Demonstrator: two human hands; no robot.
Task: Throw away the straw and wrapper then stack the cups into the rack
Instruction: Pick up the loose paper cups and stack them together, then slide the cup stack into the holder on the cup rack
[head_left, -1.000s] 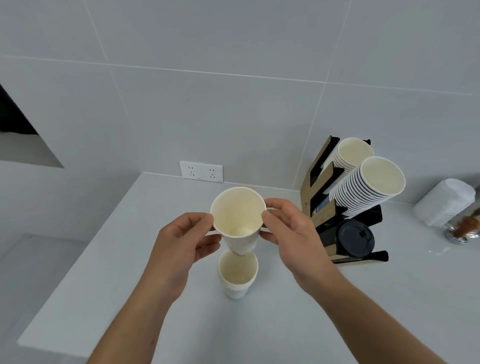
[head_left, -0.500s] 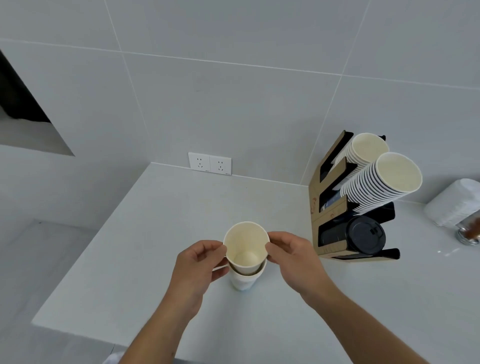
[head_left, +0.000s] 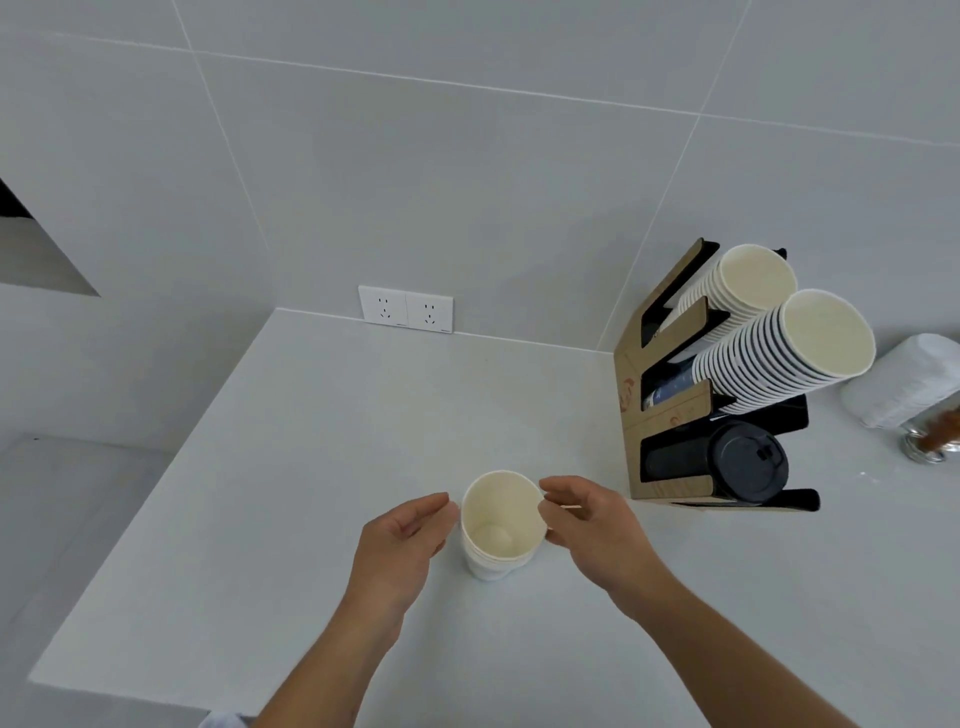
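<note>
Head view: a short stack of nested cups stands upright on the counter, just below the middle of the frame. A second ago one cup was held up in both hands above another standing on the counter; half a second ago it was partly down into that cup; now it sits fully nested, only the rims showing one under another. The left hand has come off the stack: its fingers are loosely spread, just beside the left rim with a thin gap showing, holding nothing. The right hand is at the right rim with thumb and fingertips curled close to it; whether they pinch the rim or only touch it cannot be told. The rack stands at the right of the frame, well apart from the stack, with two tilted rows of cups in its upper slots and black lids in the lowest. A double socket is on the wall above the counter's far edge. No straw or wrapper shows.
</note>
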